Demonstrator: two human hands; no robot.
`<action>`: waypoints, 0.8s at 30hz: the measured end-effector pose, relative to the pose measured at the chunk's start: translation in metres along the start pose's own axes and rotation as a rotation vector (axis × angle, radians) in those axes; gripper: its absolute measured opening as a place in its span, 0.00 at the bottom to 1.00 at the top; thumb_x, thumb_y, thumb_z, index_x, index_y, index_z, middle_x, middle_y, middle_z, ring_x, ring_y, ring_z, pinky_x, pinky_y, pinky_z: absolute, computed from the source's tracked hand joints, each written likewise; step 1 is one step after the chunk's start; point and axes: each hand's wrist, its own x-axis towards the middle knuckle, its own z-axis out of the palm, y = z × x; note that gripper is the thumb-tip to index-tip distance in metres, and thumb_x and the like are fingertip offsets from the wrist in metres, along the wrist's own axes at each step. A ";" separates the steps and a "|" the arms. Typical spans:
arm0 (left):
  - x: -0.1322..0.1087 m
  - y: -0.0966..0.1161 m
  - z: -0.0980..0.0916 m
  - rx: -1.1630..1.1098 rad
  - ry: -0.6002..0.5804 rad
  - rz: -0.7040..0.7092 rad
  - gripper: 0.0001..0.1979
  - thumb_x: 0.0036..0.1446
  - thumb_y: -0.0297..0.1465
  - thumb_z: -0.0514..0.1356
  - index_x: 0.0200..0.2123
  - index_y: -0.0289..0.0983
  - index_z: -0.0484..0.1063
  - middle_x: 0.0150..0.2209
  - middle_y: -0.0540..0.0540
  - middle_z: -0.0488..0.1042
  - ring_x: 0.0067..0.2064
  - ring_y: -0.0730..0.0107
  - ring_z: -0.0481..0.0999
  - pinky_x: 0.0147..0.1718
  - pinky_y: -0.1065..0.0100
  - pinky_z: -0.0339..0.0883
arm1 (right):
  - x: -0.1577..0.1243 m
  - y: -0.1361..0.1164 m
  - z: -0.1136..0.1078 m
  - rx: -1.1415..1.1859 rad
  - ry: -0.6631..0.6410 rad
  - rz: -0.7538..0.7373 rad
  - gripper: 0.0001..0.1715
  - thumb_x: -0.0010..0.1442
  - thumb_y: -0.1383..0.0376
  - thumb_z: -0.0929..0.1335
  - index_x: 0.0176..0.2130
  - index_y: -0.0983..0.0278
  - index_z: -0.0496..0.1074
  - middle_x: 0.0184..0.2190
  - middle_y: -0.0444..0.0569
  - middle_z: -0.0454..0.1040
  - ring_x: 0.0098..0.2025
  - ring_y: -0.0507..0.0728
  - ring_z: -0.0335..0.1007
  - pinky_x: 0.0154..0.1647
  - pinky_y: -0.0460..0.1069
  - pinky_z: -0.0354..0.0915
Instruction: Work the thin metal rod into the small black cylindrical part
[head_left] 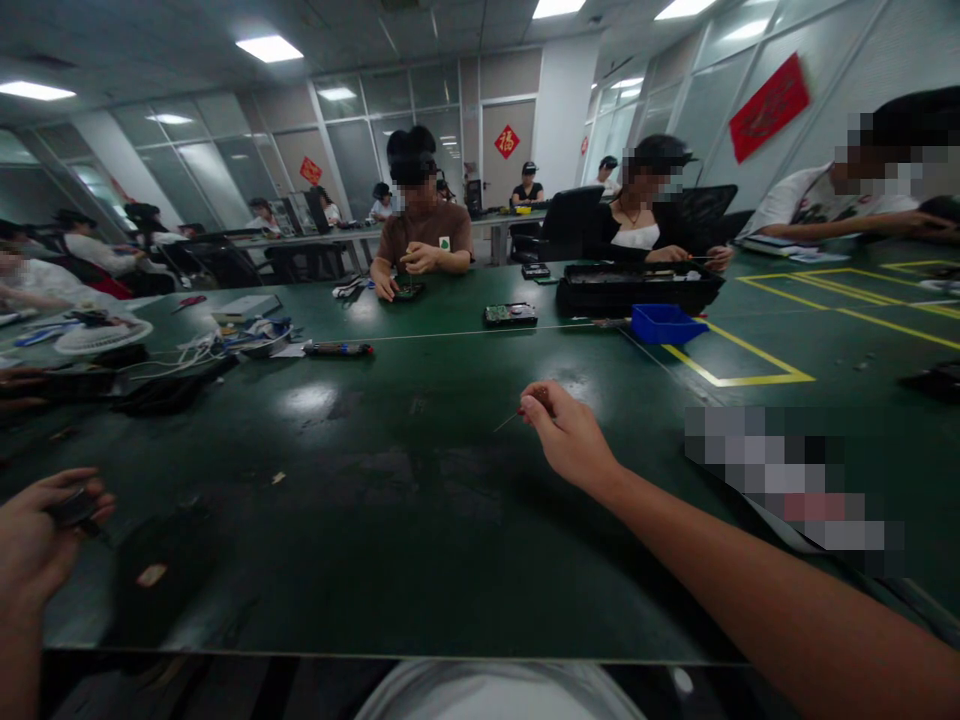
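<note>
Above the middle of the green tabletop, my right hand [559,430] is closed round a small screwdriver. Its thin metal shaft [507,422] points down to the left, with a bit of red by the fingers; the handle is mostly hidden in the palm. At the left edge, my left hand [45,540] grips a small dark object [73,508], its kind unclear in the blur. Below and right of that hand, a dark patch or shadow lies on the table, with a small pale scrap [151,575] on it.
Across the green table [360,560] lie a hard drive [510,314], a blue bin [664,324], a black tray [637,290] and a pen-like tool [339,350]. Cables and a white fan grille [103,335] are at left. Several people work around; a blurred-out sheet [780,480] lies right.
</note>
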 end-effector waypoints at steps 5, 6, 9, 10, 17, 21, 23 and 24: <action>-0.018 0.011 0.011 -0.054 0.068 -0.098 0.17 0.26 0.20 0.58 0.26 0.39 0.69 0.25 0.48 0.67 0.28 0.67 0.67 0.20 0.72 0.67 | 0.000 -0.001 -0.001 0.011 -0.005 0.004 0.11 0.70 0.58 0.62 0.42 0.61 0.70 0.34 0.48 0.77 0.36 0.58 0.75 0.36 0.52 0.65; -0.019 0.011 0.011 -0.048 0.064 -0.086 0.17 0.26 0.20 0.58 0.26 0.39 0.69 0.25 0.49 0.67 0.28 0.67 0.67 0.20 0.72 0.67 | 0.000 0.000 -0.001 0.010 -0.003 0.005 0.11 0.69 0.58 0.62 0.42 0.61 0.70 0.34 0.48 0.77 0.36 0.58 0.75 0.36 0.52 0.65; -0.020 0.011 0.010 -0.061 0.047 -0.073 0.16 0.26 0.21 0.58 0.26 0.39 0.69 0.25 0.49 0.67 0.28 0.66 0.67 0.20 0.72 0.67 | 0.000 0.000 -0.001 0.004 0.003 0.004 0.11 0.69 0.58 0.62 0.41 0.61 0.70 0.33 0.48 0.77 0.36 0.58 0.75 0.37 0.52 0.65; -0.021 0.012 0.010 -0.075 0.054 -0.089 0.16 0.27 0.22 0.58 0.26 0.39 0.69 0.24 0.49 0.67 0.28 0.66 0.67 0.20 0.72 0.66 | 0.000 -0.001 -0.001 0.002 0.001 0.003 0.11 0.69 0.59 0.62 0.41 0.61 0.70 0.33 0.48 0.77 0.36 0.58 0.75 0.37 0.52 0.65; -0.026 0.016 0.013 -0.132 0.070 -0.122 0.15 0.27 0.21 0.58 0.26 0.39 0.69 0.26 0.49 0.66 0.28 0.68 0.66 0.21 0.73 0.66 | 0.000 -0.001 -0.001 -0.004 0.000 0.001 0.11 0.70 0.58 0.62 0.41 0.60 0.70 0.33 0.47 0.77 0.36 0.58 0.74 0.36 0.52 0.65; -0.030 0.017 0.021 -0.189 0.021 -0.123 0.17 0.28 0.20 0.57 0.27 0.38 0.70 0.28 0.48 0.67 0.29 0.67 0.67 0.22 0.72 0.67 | 0.000 -0.002 -0.001 -0.004 -0.009 0.007 0.11 0.69 0.58 0.62 0.41 0.60 0.70 0.34 0.47 0.77 0.36 0.58 0.74 0.36 0.52 0.65; -0.035 0.021 0.032 -0.228 0.007 -0.127 0.16 0.30 0.20 0.57 0.28 0.38 0.70 0.27 0.48 0.66 0.29 0.67 0.67 0.23 0.72 0.68 | 0.000 -0.002 -0.001 -0.006 -0.009 0.001 0.11 0.69 0.58 0.62 0.41 0.60 0.70 0.33 0.47 0.77 0.36 0.58 0.74 0.36 0.52 0.65; -0.040 0.024 0.039 -0.244 0.001 -0.129 0.16 0.30 0.19 0.57 0.28 0.37 0.70 0.27 0.48 0.66 0.29 0.68 0.67 0.23 0.72 0.68 | 0.000 -0.001 0.000 -0.007 -0.006 -0.003 0.11 0.69 0.58 0.62 0.41 0.60 0.70 0.33 0.47 0.77 0.36 0.58 0.74 0.36 0.52 0.65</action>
